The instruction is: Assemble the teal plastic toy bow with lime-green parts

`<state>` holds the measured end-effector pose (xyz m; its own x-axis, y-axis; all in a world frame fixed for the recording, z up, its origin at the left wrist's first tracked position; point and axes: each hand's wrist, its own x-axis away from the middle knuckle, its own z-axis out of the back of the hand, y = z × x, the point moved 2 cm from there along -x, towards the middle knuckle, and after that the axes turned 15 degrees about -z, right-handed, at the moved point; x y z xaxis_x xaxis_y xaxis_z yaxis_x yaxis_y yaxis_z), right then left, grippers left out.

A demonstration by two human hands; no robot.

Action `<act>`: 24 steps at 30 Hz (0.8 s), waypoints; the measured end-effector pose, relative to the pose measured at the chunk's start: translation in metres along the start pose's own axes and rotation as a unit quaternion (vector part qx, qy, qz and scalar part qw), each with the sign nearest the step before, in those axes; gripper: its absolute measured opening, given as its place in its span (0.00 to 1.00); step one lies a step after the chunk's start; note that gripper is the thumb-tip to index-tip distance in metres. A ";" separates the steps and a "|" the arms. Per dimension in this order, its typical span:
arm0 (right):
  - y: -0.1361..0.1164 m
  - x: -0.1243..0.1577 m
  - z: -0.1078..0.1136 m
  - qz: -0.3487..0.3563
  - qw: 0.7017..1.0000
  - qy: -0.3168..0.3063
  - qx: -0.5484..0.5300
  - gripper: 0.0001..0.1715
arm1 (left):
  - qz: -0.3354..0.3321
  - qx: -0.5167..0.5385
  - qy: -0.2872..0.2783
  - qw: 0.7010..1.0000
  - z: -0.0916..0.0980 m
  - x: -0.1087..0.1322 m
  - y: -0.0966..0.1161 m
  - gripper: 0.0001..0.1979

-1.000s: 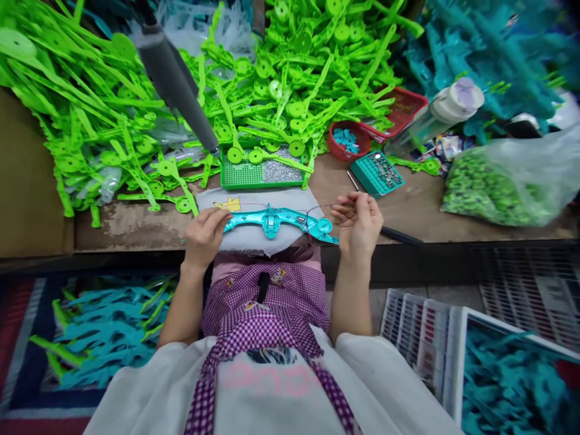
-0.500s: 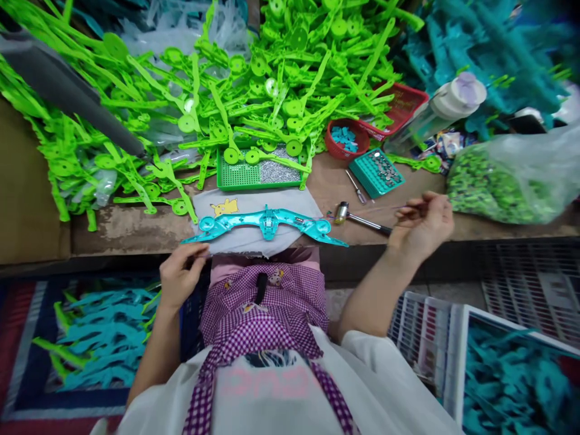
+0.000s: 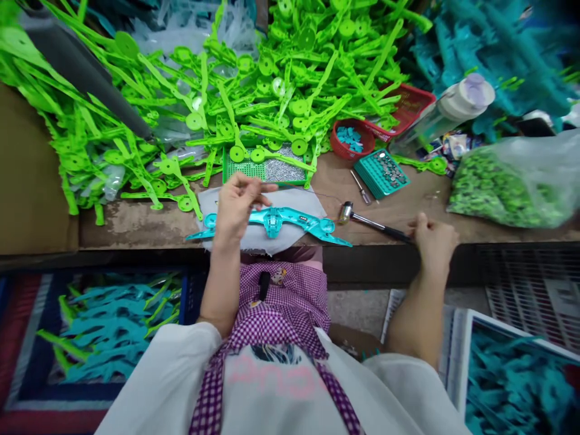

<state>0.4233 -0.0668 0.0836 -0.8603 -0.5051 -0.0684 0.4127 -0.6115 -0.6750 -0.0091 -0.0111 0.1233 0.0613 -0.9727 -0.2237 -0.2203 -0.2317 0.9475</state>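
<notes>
A teal plastic bow-shaped part (image 3: 290,220) lies on a white cloth (image 3: 296,199) at the bench's near edge. My left hand (image 3: 236,204) hovers over the part's left half, its fingertips pinched together and pointing toward the green tray (image 3: 247,173); whatever they hold is too small to see. My right hand (image 3: 434,243) is at the bench edge to the right, its fingers closed round the dark handle of a small hammer (image 3: 362,219). The hammer's metal head rests just right of the teal part.
A large heap of green plastic parts (image 3: 281,78) fills the back of the bench. A grey tube (image 3: 86,72), red bowl (image 3: 351,139), red basket (image 3: 403,103), teal screw tray (image 3: 381,172), bottle (image 3: 448,109) and bag of green pieces (image 3: 507,187) surround the work spot. Crates of teal parts (image 3: 113,320) sit below.
My left hand rose from below the bench edge onto the teal part. My right hand dropped from its raised, pinched position down onto the hammer handle.
</notes>
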 end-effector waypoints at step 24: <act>-0.082 0.219 -0.036 0.247 0.758 -0.576 -0.179 0.10 | 0.123 0.041 -0.310 0.942 -0.009 0.102 -0.028 0.33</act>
<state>0.1904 -0.1054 0.0976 0.2902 -0.9418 0.1697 0.3142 -0.0737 -0.9465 0.0122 -0.1038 0.0762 -0.5763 -0.8093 -0.1133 -0.2293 0.0270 0.9730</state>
